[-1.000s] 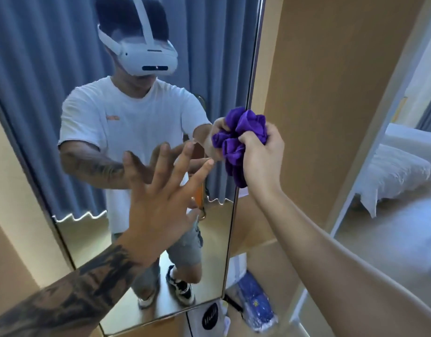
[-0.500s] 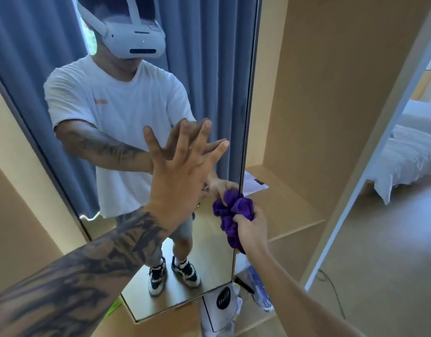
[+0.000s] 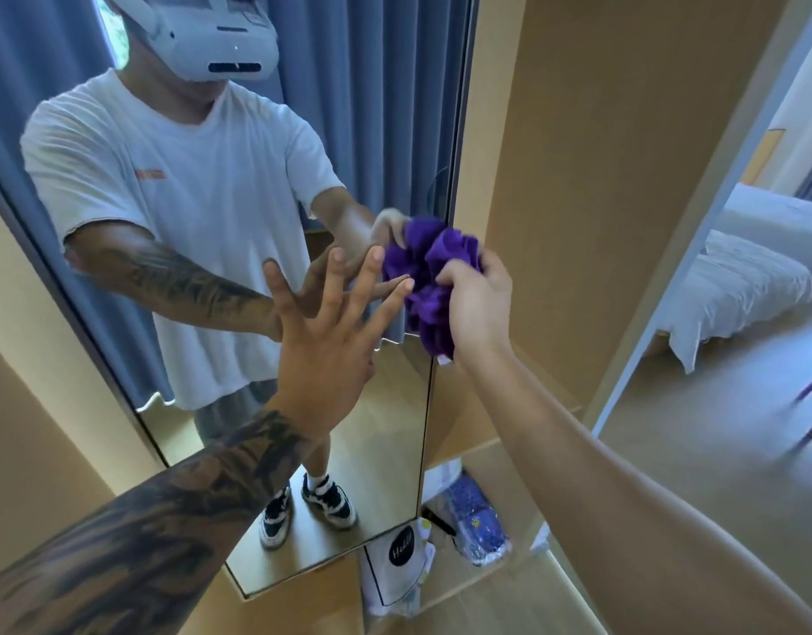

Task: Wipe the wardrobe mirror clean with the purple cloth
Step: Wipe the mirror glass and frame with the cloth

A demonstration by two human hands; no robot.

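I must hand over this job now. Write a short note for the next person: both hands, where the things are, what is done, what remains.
Left hand: open, fingers spread, pressed flat on the mirror to steady it.
Right hand: grips the bunched purple cloth, held against the glass at the mirror's right edge, about mid-height.
Done: cannot tell from the view which areas are already wiped.
Left: wipe the whole mirror, top to bottom, including under the left hand.

Right hand (image 3: 475, 304) presses bunched purple cloth (image 3: 429, 272), seemingly against mirror (image 3: 385, 107) edge
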